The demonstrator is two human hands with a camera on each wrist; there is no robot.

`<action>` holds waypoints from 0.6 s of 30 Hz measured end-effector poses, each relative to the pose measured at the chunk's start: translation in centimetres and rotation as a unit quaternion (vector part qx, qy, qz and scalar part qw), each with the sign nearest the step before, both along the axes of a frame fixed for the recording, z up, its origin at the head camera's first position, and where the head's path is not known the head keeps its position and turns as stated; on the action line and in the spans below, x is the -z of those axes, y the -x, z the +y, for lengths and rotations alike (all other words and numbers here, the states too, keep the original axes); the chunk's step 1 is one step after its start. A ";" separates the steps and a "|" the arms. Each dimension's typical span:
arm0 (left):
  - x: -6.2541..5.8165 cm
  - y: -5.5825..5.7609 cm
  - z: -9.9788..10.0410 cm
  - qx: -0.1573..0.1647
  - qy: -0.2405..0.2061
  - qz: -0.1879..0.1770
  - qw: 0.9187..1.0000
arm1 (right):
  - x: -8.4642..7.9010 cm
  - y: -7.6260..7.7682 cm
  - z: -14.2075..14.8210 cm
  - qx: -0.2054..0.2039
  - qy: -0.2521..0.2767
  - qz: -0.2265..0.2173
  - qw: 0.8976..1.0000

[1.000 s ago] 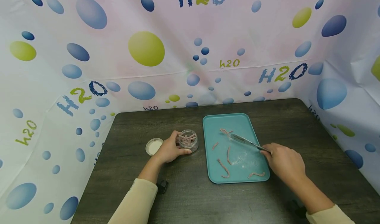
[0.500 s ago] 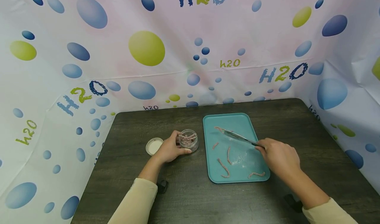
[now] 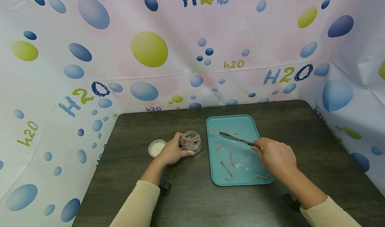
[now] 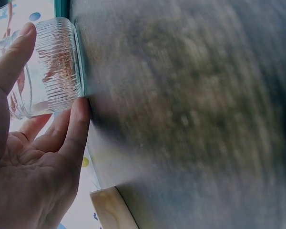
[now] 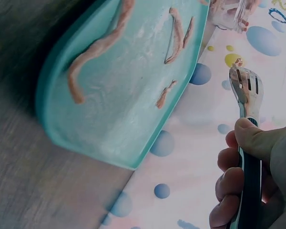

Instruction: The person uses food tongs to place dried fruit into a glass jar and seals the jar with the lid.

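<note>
In the head view my left hand [image 3: 172,150] grips a clear glass jar [image 3: 196,149] of pinkish-brown, worm-like strips. The left wrist view shows the thumb and fingers around the ribbed jar [image 4: 62,71], which stands upright on the table. My right hand [image 3: 277,154] squeezes silver tongs with slotted tips, seen as tongs [image 5: 250,93] with a dark handle in the right wrist view. Their tips hold a strip [image 3: 213,130] over the upper left of the turquoise tray [image 3: 245,123]. Several other strips, such as a curved strip [image 3: 227,172], lie on that tray.
A round pale lid [image 3: 155,148] lies left of the jar, partly behind the left hand. Dark wood table [image 3: 186,200] surrounds the tray. A white sheet [image 3: 114,26] printed with bubbles and lettering hangs behind and at the sides.
My right hand and the tongs have moved left across the tray, carrying a strip toward the jar. The left hand and jar have stayed still.
</note>
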State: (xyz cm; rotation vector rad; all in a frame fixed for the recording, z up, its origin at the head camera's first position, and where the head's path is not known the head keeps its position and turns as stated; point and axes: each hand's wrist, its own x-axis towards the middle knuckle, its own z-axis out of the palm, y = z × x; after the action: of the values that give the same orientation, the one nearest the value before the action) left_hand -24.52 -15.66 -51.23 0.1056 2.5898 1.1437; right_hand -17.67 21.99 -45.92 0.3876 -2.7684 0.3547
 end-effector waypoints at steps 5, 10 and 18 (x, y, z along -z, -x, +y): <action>0.1 0.0 0.0 0.002 0.002 0.000 1.000 | -0.4 0.2 -1.0 -0.013 -0.003 0.004 1.000; 0.0 0.1 0.0 0.003 0.004 0.001 1.000 | -0.9 0.5 -2.4 -0.031 -0.019 0.019 0.999; 0.0 -0.1 0.0 0.004 0.005 0.002 1.000 | -1.8 0.8 -4.4 -0.050 -0.040 0.034 0.997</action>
State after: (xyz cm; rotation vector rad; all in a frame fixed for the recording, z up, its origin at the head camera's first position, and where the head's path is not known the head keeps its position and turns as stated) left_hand -24.47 -15.63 -51.23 0.1157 2.5953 1.1290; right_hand -18.47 17.63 -44.15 0.5497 -2.7085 0.2487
